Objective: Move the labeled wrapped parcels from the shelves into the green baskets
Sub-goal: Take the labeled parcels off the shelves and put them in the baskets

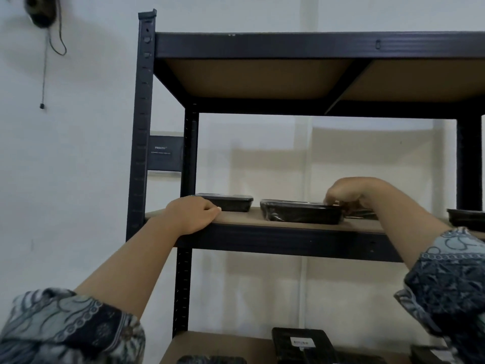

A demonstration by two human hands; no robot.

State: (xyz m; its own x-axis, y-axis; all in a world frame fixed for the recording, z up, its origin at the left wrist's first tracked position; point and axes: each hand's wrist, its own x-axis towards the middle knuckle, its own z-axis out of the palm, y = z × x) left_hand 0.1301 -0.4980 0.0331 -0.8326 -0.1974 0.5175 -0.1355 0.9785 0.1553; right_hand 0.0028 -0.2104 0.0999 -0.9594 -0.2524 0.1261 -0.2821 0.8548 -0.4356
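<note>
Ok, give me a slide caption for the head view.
Reaching up: left hand rests on the shelf, right hand touches a parcel.

Rack: dark metal shelving unit (143, 127) against a pale wall; 3 board levels in view.
Middle shelf (262, 220): brown board carrying black wrapped parcels.
Left parcel (232, 202): flat on the board, just behind the left hand.
Centre parcel (301, 212): glossy wrap, near the front edge.
Right parcel (465, 219): cut off by the frame edge.
Left hand (194, 214): rests on the shelf's front edge, fingers bent, holding nothing.
Right hand (346, 193): fingers curl down onto the centre parcel's right end.
Lower parcel (301, 342): bottom shelf, white label facing up, text unreadable.
Sleeves: both patterned blue-grey.
</note>
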